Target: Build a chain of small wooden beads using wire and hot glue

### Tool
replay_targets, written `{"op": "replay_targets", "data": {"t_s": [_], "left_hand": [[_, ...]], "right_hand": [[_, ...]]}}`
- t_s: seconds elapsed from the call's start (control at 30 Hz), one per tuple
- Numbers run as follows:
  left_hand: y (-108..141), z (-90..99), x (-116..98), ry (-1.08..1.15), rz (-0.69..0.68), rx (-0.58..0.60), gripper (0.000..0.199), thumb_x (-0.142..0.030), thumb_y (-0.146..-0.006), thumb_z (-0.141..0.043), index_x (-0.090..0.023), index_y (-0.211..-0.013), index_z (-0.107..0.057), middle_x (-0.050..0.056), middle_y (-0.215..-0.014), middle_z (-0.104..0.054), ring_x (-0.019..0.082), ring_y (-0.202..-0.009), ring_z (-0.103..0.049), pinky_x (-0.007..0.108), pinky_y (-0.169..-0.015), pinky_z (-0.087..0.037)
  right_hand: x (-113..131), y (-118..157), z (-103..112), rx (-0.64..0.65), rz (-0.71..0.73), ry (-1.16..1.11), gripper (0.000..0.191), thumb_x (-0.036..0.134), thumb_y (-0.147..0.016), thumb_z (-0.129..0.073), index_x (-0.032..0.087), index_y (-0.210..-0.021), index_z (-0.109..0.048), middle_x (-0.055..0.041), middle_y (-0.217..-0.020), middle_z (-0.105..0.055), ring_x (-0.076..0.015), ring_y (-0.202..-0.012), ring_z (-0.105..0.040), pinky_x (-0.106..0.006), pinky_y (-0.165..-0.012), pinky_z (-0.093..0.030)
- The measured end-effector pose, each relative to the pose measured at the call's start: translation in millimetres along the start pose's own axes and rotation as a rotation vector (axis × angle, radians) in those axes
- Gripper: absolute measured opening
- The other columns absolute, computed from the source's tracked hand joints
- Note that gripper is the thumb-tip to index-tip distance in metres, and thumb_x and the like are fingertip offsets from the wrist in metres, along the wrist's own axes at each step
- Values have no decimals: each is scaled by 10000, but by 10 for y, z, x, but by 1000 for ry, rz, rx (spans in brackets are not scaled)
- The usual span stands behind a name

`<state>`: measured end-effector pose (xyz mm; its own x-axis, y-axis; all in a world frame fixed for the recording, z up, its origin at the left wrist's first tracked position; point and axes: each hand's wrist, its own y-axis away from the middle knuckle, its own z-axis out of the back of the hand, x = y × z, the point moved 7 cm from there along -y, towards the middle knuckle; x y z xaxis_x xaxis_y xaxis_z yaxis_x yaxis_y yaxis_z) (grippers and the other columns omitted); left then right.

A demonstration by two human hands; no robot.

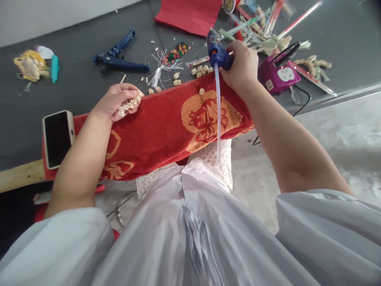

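In my left hand I hold a small curved piece made of pale straw-coloured bits, fingers closed round it above the red towel. My right hand grips a blue hot glue gun at the table's edge. A long clear glue stick sticks out of the gun's back and hangs over the towel. Between the hands, several short pale pieces lie in a small pile by the towel's far edge, and one sits on the towel. White strings lie bundled nearby.
Blue-handled cutters lie on the grey table. A phone rests at the left. On the right are a purple power socket with a black cord and a heap of straw and plastic strips. Red paper lies at the back.
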<state>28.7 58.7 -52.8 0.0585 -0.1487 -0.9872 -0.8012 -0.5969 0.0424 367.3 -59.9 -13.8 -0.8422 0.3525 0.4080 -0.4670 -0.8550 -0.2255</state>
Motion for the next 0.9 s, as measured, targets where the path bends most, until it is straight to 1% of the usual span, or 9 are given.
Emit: {"op": "replay_targets", "data": {"t_s": [0.17, 0.27, 0.37, 0.5, 0.57, 0.6, 0.67, 0.73, 0.9], "left_hand": [[-50, 122, -22, -17, 40, -109, 118, -131, -820, -764, -95, -830, -652, -8, -600, -690, 62, -428, -555, 149, -398, -304], [-69, 163, -43, -57, 94, -163, 139, -188, -801, -741, -92, -816, -641, -19, -565, -669, 70, -397, -533, 157, -405, -303], [-98, 213, -99, -90, 62, -283, 153, -167, -670, -754, -114, -708, -616, -8, -513, -633, 64, -333, -446, 166, -337, -231], [-107, 194, -156, -103, 90, -486, 155, -201, -750, -595, -136, -611, -575, -6, -436, -547, 55, -279, -326, 178, -293, -106], [-125, 70, -220, -111, 105, -479, 246, -223, -814, -513, -154, -579, -537, -21, -408, -496, 52, -283, -286, 173, -288, -102], [-103, 41, -238, -100, 146, -544, 273, -228, -837, -483, -158, -578, -532, -25, -400, -479, 52, -281, -264, 175, -281, -109], [-73, -69, -288, -99, 209, -605, 318, -232, -885, -421, -169, -585, -506, -30, -417, -465, 55, -293, -262, 166, -276, -146], [-47, -189, -349, -134, 242, -643, 336, -202, -880, -353, -170, -575, -493, -25, -423, -453, 57, -291, -260, 157, -274, -179], [-29, -393, -447, -219, 227, -674, 48, -229, -579, -461, -186, -568, -482, -52, -411, -433, 49, -291, -249, 137, -272, -188]], "right_hand": [[242, 4, 103, -17, 12, 17, 408, 154, -863, -674, 161, -1270, -654, -98, -1230, -764, -289, -1163, -696, -429, -1003, -518], [325, 47, 187, 58, -76, 50, 355, 221, -969, -591, 121, -1303, -654, -135, -1308, -727, -300, -1245, -668, -422, -1054, -496], [342, 50, 232, 143, -40, 31, 367, 190, -1027, -479, 59, -1349, -600, -142, -1343, -703, -304, -1317, -631, -434, -1089, -474], [129, -31, 218, 132, 5, -25, 447, 175, -928, -550, 153, -1369, -480, 7, -1561, -547, -176, -1456, -481, -354, -1215, -375], [24, -68, 219, 88, 57, -38, 284, 204, -838, -599, 175, -1113, -533, 35, -1427, -641, -183, -1342, -579, -365, -1173, -451], [27, -63, 210, 108, 148, -56, 211, 184, -755, -650, 204, -915, -514, 59, -1328, -684, -190, -1330, -605, -348, -1187, -455], [-96, -24, 281, 92, 113, -31, 359, 149, -635, -679, 235, -673, -332, 114, -1075, -696, -180, -1331, -605, -283, -1220, -419], [-56, 121, 395, 150, 277, -89, 386, 142, -597, -664, 241, -624, -291, 105, -968, -682, -224, -1271, -651, -303, -1156, -487], [-241, 521, 791, 224, 280, -70, 369, 216, -732, -636, 230, -606, -289, 78, -983, -675, -236, -1252, -653, -443, -1165, -471]]}}
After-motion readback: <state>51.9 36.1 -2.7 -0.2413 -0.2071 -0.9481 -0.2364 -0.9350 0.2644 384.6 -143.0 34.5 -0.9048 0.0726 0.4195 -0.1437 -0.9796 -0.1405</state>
